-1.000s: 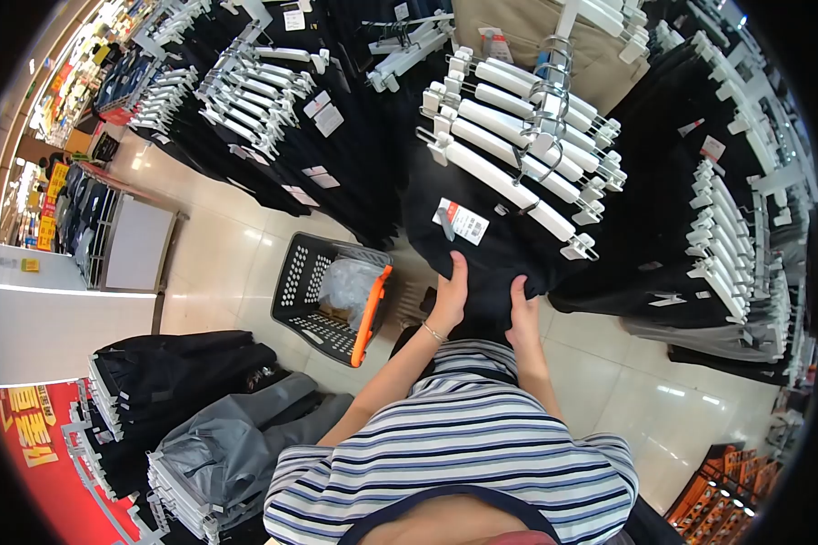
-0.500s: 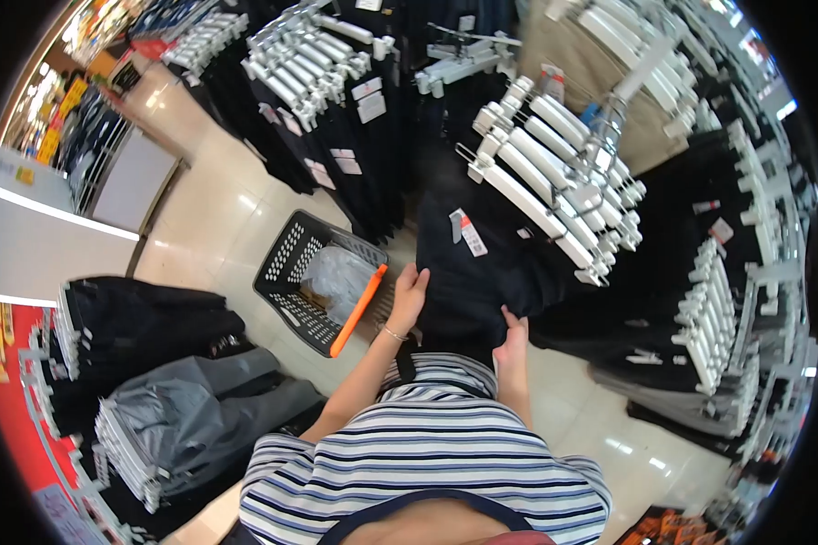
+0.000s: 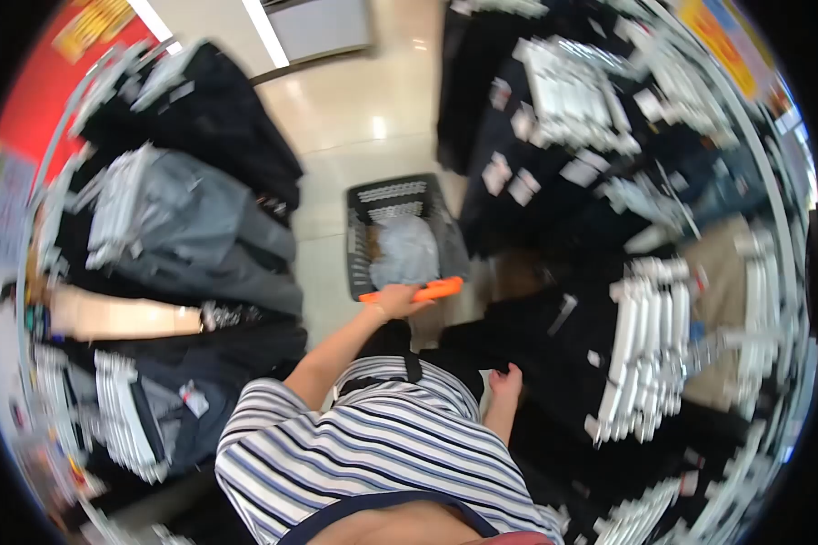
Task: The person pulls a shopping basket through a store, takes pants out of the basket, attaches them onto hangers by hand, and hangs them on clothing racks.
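Head view: left hand [image 3: 397, 301] holds a shopping basket's [image 3: 358, 238] orange handle [image 3: 443, 290], plastic bag [image 3: 406, 251] inside; can't tell if right hand [image 3: 506, 382] pinches anything.

Basket [image 3: 391, 188] dark grey, handle [image 3: 441, 290] orange. Shirt [image 3: 373, 445] white with blue and black stripes, navy collar [image 3: 400, 499]. Hangers [image 3: 645, 345] white, banner [image 3: 45, 82] red.

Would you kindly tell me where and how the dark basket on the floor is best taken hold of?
Probably by the orange handle, from the wearer's side, palm over the bar. The slim bar lies across the near end of the dark basket, facing the person, and the left hand is on it.
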Tool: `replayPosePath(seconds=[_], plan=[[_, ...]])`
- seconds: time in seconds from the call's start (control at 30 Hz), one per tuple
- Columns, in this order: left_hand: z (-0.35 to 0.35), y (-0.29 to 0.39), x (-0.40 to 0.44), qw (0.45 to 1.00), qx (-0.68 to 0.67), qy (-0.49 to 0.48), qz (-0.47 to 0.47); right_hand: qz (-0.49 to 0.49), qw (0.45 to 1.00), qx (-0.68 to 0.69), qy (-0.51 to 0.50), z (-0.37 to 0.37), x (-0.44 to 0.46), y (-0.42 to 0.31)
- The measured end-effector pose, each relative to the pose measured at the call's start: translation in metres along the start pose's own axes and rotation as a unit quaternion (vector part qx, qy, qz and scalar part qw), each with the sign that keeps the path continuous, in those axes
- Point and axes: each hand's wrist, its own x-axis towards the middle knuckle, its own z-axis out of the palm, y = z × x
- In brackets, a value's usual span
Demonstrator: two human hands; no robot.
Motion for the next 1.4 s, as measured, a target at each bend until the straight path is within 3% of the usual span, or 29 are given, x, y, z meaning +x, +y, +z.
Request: replayPosePath(seconds=[0.03,0.07,0.13,0.17,0.2,0.23,0.3,0.4,0.5,0.53,0.77,1.07,1.27,1.4], plan=[[0.005,-0.002,-0.001,1.0,0.012,0.024,-0.014,0.091,0.994,-0.056,0.014,0.015,0.013,-0.001],[-0.001,0.001,-0.005,0.999,0.018,0.033,-0.039,0.089,0.994,-0.07,0.002,0.04,-0.006,0.002],[0.001,-0.01,-0.019,0.993,0.043,0.05,-0.094,-0.047,0.954,-0.209,-0.212,0.078,-0.033,0.019],[0.001,-0.014,-0.028,0.989,0.06,0.028,-0.136,-0.111,0.905,-0.263,-0.316,0.09,-0.048,0.027],[0.006,-0.02,-0.035,0.989,0.047,0.053,-0.129,-0.238,0.831,-0.375,-0.333,0.115,-0.078,0.043],[0.01,-0.024,-0.04,0.989,0.036,0.074,-0.12,-0.378,0.725,-0.417,-0.397,0.137,-0.078,0.063],[0.02,-0.031,-0.044,0.989,0.063,0.066,-0.118,-0.497,0.53,-0.509,-0.462,0.169,-0.112,0.086],[0.046,-0.034,-0.047,0.988,0.078,0.086,-0.106,-0.573,0.085,-0.722,-0.38,0.196,-0.095,0.12],[0.043,-0.016,-0.064,0.986,0.088,0.092,-0.107,-0.471,0.115,-0.783,-0.391,0.196,-0.098,0.138],[0.042,-0.013,-0.067,0.986,0.086,0.088,-0.111,-0.51,0.14,-0.741,-0.413,0.191,-0.087,0.14],[0.038,-0.003,-0.061,0.991,0.025,0.025,-0.13,-0.555,0.136,-0.714,-0.404,0.191,-0.089,0.128],[0.017,-0.03,-0.015,0.992,0.008,0.057,-0.115,-0.569,0.139,-0.713,-0.386,0.253,-0.088,0.129],[0.002,-0.057,0.012,0.986,0.019,0.129,-0.1,-0.583,0.168,-0.706,-0.366,0.291,-0.083,0.142],[-0.015,-0.071,0.026,0.987,0.026,0.12,-0.107,-0.634,0.208,-0.641,-0.378,0.312,-0.086,0.15]])
